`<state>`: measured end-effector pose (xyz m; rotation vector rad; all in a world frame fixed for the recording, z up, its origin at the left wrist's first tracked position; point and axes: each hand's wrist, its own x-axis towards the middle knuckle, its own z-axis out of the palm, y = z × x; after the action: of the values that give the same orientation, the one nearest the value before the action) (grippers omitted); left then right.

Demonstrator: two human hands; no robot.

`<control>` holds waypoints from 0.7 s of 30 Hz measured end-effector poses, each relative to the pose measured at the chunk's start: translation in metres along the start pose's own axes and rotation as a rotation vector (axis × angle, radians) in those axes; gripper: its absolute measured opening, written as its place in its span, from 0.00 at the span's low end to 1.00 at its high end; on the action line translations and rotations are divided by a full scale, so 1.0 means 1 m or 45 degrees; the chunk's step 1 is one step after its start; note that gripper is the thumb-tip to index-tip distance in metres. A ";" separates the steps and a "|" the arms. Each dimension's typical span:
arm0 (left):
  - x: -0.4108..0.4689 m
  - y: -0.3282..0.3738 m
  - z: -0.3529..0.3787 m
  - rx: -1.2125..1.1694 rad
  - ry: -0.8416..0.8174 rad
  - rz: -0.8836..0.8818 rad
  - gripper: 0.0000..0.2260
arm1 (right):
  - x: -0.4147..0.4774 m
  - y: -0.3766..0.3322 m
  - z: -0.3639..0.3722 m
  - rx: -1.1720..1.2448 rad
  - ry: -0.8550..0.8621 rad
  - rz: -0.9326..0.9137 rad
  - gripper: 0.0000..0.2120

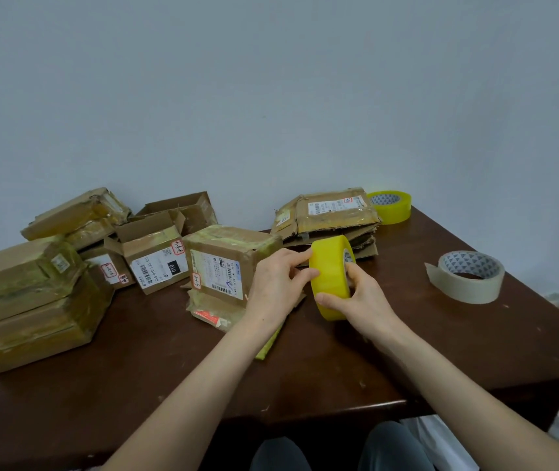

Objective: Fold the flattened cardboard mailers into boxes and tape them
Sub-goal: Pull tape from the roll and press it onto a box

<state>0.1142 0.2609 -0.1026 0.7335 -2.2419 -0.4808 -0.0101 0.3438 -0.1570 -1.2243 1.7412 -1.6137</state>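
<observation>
Patience matters: my right hand [361, 300] grips the yellow tape roll [330, 277] mid-frame, left fingers [300, 258] pinching its face; I'd peel the end slowly toward the brown labelled cardboard box [223, 256] just left.

We extend both bare forearms forward from the lower edge of the view, and they converge toward the centre. Our left hand [280, 280] lies palm down with the wrist nearly straight. Its index finger and thumb pinch at the outer band of the yellow tape roll [330, 277], and the remaining fingers curl behind them. Our right hand [361, 297] grips the same roll from the right side. The thumb reaches toward the core, and the fingers [325, 299] wrap under the lower rim. The two hands sit close together. Our knees [278, 453] show below, between the forearms.
</observation>
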 end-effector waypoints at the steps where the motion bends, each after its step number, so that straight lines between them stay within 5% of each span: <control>1: 0.000 -0.001 -0.001 -0.002 0.024 0.003 0.14 | 0.000 0.000 0.000 -0.005 -0.001 -0.003 0.27; 13: 0.010 0.006 -0.007 -0.244 -0.015 -0.271 0.07 | 0.000 -0.001 0.004 -0.063 0.011 -0.009 0.24; 21: 0.013 0.005 -0.008 -0.158 -0.119 -0.254 0.05 | -0.001 0.000 0.004 -0.032 0.024 0.014 0.26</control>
<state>0.1109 0.2556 -0.0878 0.8898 -2.2120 -0.7577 -0.0061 0.3426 -0.1577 -1.2124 1.7817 -1.6065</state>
